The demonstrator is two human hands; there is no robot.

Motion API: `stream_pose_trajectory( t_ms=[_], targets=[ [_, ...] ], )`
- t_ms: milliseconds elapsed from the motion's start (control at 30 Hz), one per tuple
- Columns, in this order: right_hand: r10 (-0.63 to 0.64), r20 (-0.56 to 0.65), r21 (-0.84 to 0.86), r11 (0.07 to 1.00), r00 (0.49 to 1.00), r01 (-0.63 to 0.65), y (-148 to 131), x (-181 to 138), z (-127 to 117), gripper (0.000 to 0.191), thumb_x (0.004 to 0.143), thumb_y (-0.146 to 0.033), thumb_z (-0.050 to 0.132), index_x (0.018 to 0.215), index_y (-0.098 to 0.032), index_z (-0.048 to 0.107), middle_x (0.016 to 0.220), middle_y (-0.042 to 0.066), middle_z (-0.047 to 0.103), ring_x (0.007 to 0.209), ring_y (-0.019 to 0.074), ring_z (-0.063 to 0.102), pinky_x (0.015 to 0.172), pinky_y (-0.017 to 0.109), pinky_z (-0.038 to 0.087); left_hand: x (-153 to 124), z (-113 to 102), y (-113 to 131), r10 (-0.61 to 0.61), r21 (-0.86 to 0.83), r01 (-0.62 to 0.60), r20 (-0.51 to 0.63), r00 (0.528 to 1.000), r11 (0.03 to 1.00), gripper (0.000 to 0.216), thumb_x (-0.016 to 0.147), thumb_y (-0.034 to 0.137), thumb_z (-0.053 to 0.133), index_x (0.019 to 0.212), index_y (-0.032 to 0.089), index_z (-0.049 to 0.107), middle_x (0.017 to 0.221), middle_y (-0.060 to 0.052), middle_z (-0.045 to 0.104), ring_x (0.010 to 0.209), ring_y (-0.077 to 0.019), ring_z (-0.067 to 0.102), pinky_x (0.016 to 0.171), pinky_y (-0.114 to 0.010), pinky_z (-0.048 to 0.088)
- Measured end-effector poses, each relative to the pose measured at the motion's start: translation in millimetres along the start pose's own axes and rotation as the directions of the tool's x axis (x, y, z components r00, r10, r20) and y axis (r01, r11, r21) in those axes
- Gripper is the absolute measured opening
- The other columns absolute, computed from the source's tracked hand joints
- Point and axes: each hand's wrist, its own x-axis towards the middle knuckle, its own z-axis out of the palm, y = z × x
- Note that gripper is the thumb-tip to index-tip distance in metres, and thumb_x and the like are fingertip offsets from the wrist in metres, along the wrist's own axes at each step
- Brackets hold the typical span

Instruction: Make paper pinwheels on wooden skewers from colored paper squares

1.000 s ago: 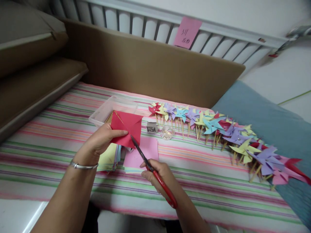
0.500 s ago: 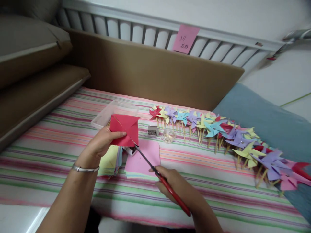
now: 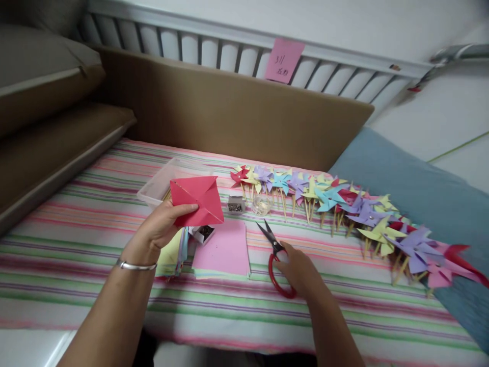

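My left hand pinches a red paper square with diagonal creases and cuts, held up above the striped cloth. My right hand lies low on the cloth to the right, its fingers round the red handles of the scissors. The scissors rest on the cloth with their blades apart, pointing away from me. Between the hands lies a stack of pink paper sheets.
A clear plastic tray with wooden sticks stands behind the red paper. A small box of pins, another small box and a clear cup sit nearby. A long row of coloured pinwheels runs to the right. Cardboard backs the table.
The scissors have left the red paper; my right hand has moved right and down and set them on the cloth. My left hand has tilted the red paper slightly.
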Motion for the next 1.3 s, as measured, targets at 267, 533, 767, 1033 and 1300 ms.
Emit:
stream_pose_trajectory(
  t_ms=[267, 533, 767, 1033, 1300],
  targets=[
    [-0.246, 0.001, 0.938, 0.335, 0.969, 0.084, -79.3, -32.9, -9.5, 0.042, 0.081, -0.052, 0.055, 0.100, -0.016, 0.064, 0.095, 0.012, 0.069, 0.089, 0.0238, 0.067, 0.079, 0.039, 0.051, -5.7, 20.6, -3.7, -0.051, 0.000, 0.051, 0.043, 0.998, 0.999, 0.047, 0.063, 0.014, 0.078, 0.108, 0.020, 0.065, 0.094, -0.004, 0.072, 0.077, -0.0164, 0.066, 0.068, -0.024, 0.054],
    [-0.234, -0.009, 0.992, 0.117, 0.972, 0.038, -131.6, -30.1, 5.9, 0.028, 0.069, -0.041, 0.072, 0.074, -0.015, 0.063, 0.061, 0.000, 0.063, 0.056, 0.0105, 0.059, 0.056, 0.022, 0.047, -3.0, 28.2, -15.7, -0.085, 0.085, 0.080, 0.052, 0.995, 0.993, 0.023, 0.063, 0.019, 0.079, 0.084, 0.015, 0.070, 0.083, -0.003, 0.072, 0.071, -0.0151, 0.064, 0.066, -0.023, 0.050],
    [-0.201, -0.056, 0.979, 0.182, 0.978, 0.094, -126.1, -21.5, 16.3, 0.023, 0.070, -0.034, 0.069, 0.061, -0.017, 0.057, 0.052, -0.003, 0.057, 0.050, 0.0109, 0.055, 0.054, 0.025, 0.047, 2.8, 30.6, -23.2, -0.126, 0.124, 0.121, 0.035, 0.991, 0.985, 0.020, 0.061, 0.020, 0.080, 0.078, 0.015, 0.070, 0.077, -0.002, 0.073, 0.064, -0.0143, 0.063, 0.061, -0.023, 0.048],
    [-0.203, -0.179, 0.980, 0.046, 0.963, 0.192, -101.9, -20.9, 14.8, 0.029, 0.073, -0.038, 0.070, 0.094, -0.019, 0.065, 0.088, 0.002, 0.069, 0.080, 0.0157, 0.062, 0.077, 0.029, 0.048, -1.4, 39.4, -31.3, -0.124, 0.200, 0.106, 0.083, 0.989, 0.974, 0.023, 0.060, 0.022, 0.080, 0.080, 0.015, 0.071, 0.073, -0.003, 0.070, 0.065, -0.0155, 0.061, 0.061, -0.025, 0.047],
    [-0.228, -0.150, 0.983, 0.067, 0.962, 0.169, -96.4, -16.7, 17.9, 0.017, 0.071, -0.032, 0.072, 0.074, -0.017, 0.065, 0.071, -0.001, 0.066, 0.067, 0.0143, 0.057, 0.068, 0.027, 0.045, -6.0, 50.3, -41.1, -0.142, 0.330, 0.095, 0.120, 0.983, 0.939, 0.015, 0.059, 0.027, 0.080, 0.067, 0.018, 0.071, 0.061, -0.001, 0.065, 0.057, -0.0139, 0.055, 0.054, -0.024, 0.043]
  ],
)
